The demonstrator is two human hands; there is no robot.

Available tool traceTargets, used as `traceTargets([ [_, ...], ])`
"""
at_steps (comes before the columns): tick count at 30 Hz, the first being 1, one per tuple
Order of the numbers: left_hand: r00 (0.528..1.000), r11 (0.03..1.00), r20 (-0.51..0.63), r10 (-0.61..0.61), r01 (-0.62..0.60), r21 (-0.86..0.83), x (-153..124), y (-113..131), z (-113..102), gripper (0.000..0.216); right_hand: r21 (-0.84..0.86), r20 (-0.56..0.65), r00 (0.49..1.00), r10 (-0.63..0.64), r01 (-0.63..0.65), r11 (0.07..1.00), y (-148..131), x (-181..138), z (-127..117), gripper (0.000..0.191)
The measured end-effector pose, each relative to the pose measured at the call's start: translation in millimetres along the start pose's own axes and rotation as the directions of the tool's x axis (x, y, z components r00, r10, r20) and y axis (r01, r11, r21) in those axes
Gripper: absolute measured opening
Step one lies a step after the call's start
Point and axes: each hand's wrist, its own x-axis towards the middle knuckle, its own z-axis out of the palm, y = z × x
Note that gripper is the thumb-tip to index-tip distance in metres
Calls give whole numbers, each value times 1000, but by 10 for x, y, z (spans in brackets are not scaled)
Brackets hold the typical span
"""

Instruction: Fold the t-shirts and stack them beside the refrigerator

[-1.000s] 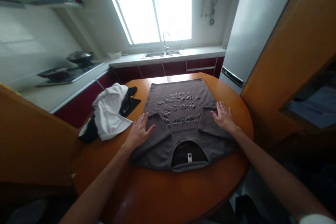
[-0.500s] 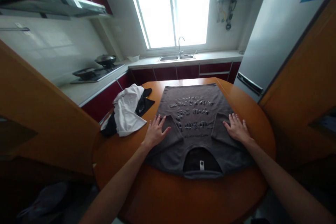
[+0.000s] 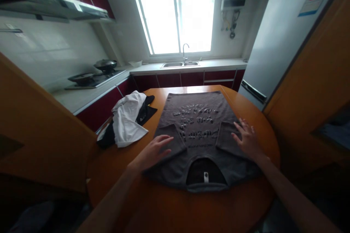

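A dark grey T-shirt (image 3: 201, 153) with raised lettering lies spread flat, its neckline towards me and both sleeves folded inward over the front. My left hand (image 3: 154, 151) hovers at the left sleeve, fingers loosely extended and holding nothing. Over by the right sleeve is my right hand (image 3: 247, 140), fingers spread and slightly bent, also holding nothing. Whether its fingertips still touch the cloth I cannot tell. A small white label shows inside the neck opening.
The shirt lies on a round-edged wooden table (image 3: 175, 211). Crumpled white and black clothes (image 3: 128, 120) sit at its left side. Beyond are a sink (image 3: 180, 64), a stove (image 3: 95, 80) with pans, and a tall fridge (image 3: 273, 43) on the right.
Both hands have come up from lying flat on the sleeves. The left has drawn back and turned sideways; the right has bent its fingers. The view has shifted slightly; the shirt keeps its shape.
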Motion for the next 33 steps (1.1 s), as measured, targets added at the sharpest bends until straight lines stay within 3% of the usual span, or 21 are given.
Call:
traceTargets([
  [3, 986, 993, 132, 103, -93, -77, -376, 159, -191, 40, 162, 18, 978, -209, 204, 966, 36, -300, -297, 36],
  [6, 965, 988, 212, 153, -151, -27, -706, 191, -207, 37, 235, 99, 937, -334, 304, 923, 89, -631, -529, 26],
  [11, 951, 943, 96, 294, -305, 134, -978, 89, 5, 31, 273, 251, 848, -466, 399, 875, 140, -961, -683, 25],
  [15, 943, 898, 98, 318, -333, 287, -994, 104, 87, 56, 225, 291, 813, -504, 454, 862, 150, -1027, -657, 39],
  [18, 945, 859, 114, 307, -327, 393, -959, 169, 101, 79, 136, 250, 815, -522, 504, 853, 143, -1063, -600, 56],
  [22, 958, 868, 2, 288, -261, 423, -943, 148, 164, 80, -31, 164, 866, -473, 484, 875, 162, -1151, -541, 68],
  [27, 950, 889, -165, 264, -174, 424, -1025, -56, 196, 63, -86, 71, 923, -377, 383, 920, 326, -1255, -525, 56],
  [30, 926, 904, -235, 296, -193, 380, -1081, -136, 156, 39, -44, 46, 923, -382, 384, 922, 470, -1288, -507, 46],
  [33, 910, 918, -263, 321, -231, 322, -1107, -167, 116, 29, 5, 17, 908, -419, 419, 908, 589, -1293, -490, 36],
])
